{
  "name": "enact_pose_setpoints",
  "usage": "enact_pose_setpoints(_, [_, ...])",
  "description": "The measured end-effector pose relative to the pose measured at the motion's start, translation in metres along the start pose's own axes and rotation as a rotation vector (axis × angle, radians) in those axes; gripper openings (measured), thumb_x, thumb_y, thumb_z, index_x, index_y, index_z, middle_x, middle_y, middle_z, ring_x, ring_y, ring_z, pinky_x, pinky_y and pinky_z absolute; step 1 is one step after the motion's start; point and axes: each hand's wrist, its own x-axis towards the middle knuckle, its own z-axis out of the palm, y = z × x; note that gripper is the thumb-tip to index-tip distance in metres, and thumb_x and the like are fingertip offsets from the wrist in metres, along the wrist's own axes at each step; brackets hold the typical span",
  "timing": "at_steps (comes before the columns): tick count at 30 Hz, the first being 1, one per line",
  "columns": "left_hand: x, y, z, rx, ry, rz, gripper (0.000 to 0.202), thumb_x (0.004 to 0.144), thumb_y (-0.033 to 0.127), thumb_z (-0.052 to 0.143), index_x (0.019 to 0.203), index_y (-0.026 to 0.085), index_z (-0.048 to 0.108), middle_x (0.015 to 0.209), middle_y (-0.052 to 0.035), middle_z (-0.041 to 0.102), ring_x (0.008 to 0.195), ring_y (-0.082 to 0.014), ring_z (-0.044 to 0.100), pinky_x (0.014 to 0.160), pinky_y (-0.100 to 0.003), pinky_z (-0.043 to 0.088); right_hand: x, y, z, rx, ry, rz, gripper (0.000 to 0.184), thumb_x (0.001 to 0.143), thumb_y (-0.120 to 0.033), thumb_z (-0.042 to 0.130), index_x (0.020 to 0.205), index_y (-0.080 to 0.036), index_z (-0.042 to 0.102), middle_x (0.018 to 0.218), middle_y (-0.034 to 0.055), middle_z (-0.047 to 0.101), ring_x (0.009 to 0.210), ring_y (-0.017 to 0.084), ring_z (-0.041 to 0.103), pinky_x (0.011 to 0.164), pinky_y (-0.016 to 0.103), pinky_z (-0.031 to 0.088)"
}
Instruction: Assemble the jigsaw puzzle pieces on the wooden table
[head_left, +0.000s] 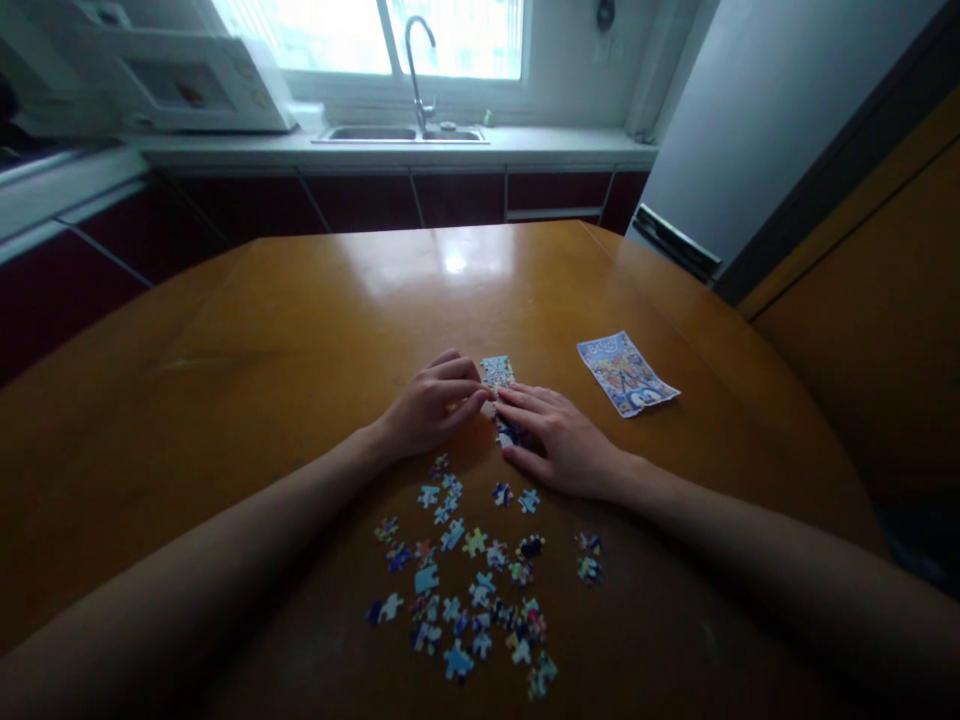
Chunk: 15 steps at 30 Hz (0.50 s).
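Observation:
A narrow strip of joined jigsaw pieces (496,370) lies on the table, pale blue at its far end and dark at its near end. My left hand (433,402) is at its left edge, fingers curled, thumb and forefinger closed on a small puzzle piece (489,394) that is mostly hidden. My right hand (559,438) lies flat over the strip's right side, fingers stretched out and covering its middle. Nearer to me, many loose puzzle pieces (475,542) are scattered between my forearms, in blue, yellow and dark colours.
A creased picture sheet (628,374) lies to the right on the glossy wooden table (315,300). Two loose pieces (589,568) sit apart beside my right forearm. Beyond the table are a counter with a sink (375,134), a microwave (187,85) and a fridge (765,110).

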Motion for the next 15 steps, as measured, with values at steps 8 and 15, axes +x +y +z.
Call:
enact_pose_setpoints(8, [0.000,-0.002,0.000,0.010,-0.017,0.004,0.025,0.100,0.024,0.054,0.089,0.019,0.075,0.080,-0.0050,0.063,0.081,-0.0167,0.053,0.073,-0.031,0.046,0.001,0.010,-0.005,0.005,0.015,0.016,0.054,0.094,-0.034,0.064,0.145,-0.019,0.056,0.152,0.0131,0.052,0.146,0.029,0.041,0.122,0.052,0.035])
enact_pose_setpoints(15, [0.010,0.039,-0.007,-0.132,-0.258,0.085,0.019,0.097,0.022,0.058,0.084,0.018,0.071,0.083,-0.0057,0.065,0.084,-0.0171,0.057,0.079,-0.032,0.049,0.001,0.015,-0.006,0.165,0.098,0.066,0.043,0.097,-0.029,0.058,0.139,-0.020,0.062,0.155,0.0123,0.049,0.145,0.027,0.043,0.121,0.053,0.037])
